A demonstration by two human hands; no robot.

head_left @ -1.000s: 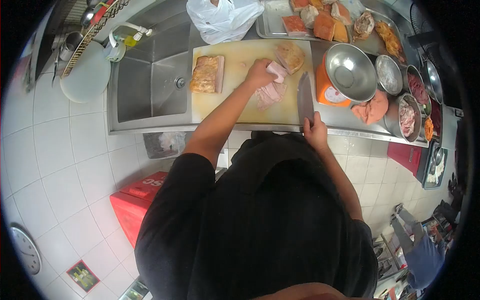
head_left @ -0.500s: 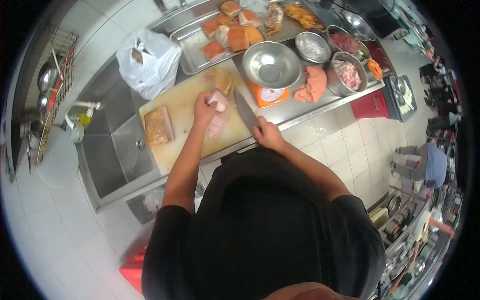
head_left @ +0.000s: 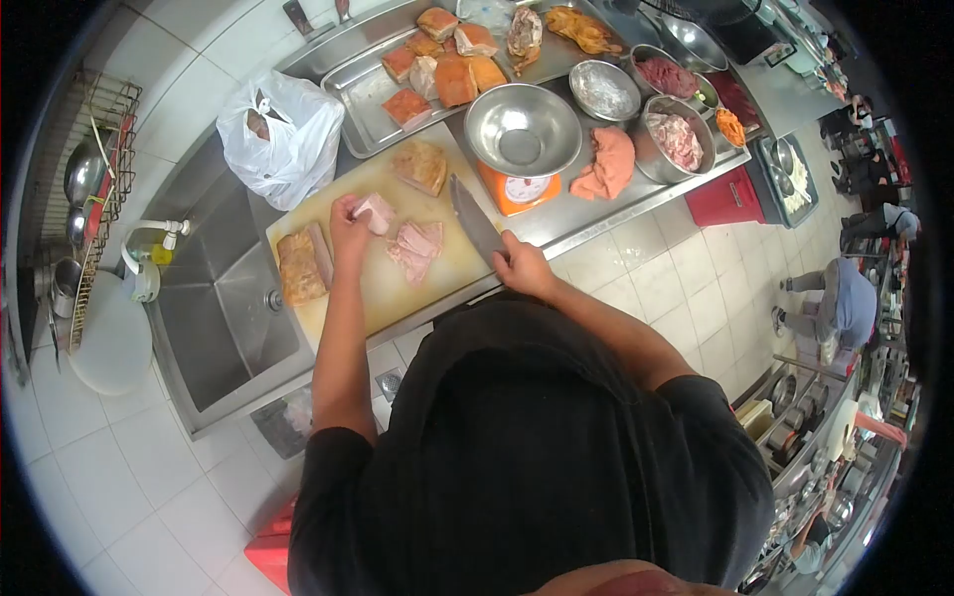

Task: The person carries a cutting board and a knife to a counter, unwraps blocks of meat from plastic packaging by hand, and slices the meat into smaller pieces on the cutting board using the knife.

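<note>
My left hand [head_left: 349, 227] is closed on a pale piece of meat [head_left: 376, 213], held over the cutting board [head_left: 370, 298]. Beside it to the right, several thin meat slices [head_left: 416, 248] lie in a loose pile. A browned slab of meat [head_left: 301, 266] rests at the board's left end, and another browned chunk [head_left: 419, 165] sits near the far edge. My right hand [head_left: 523, 266] grips the handle of a wide-bladed knife [head_left: 477, 221], its blade lying flat or nearly so at the board's right side, tip pointing away from me.
A steel bowl [head_left: 523, 130] sits on an orange scale [head_left: 519, 191], with an orange cloth [head_left: 604, 167] to the right. Behind are a metal tray [head_left: 362, 119] of roasted meat and a white plastic bag [head_left: 280, 144]. A sink [head_left: 224, 298] lies left; pots of meat [head_left: 675, 142] stand right.
My left hand has moved left with the pale piece, away from the slices, which now lie apart on the board. My right hand keeps the knife in nearly the same place.
</note>
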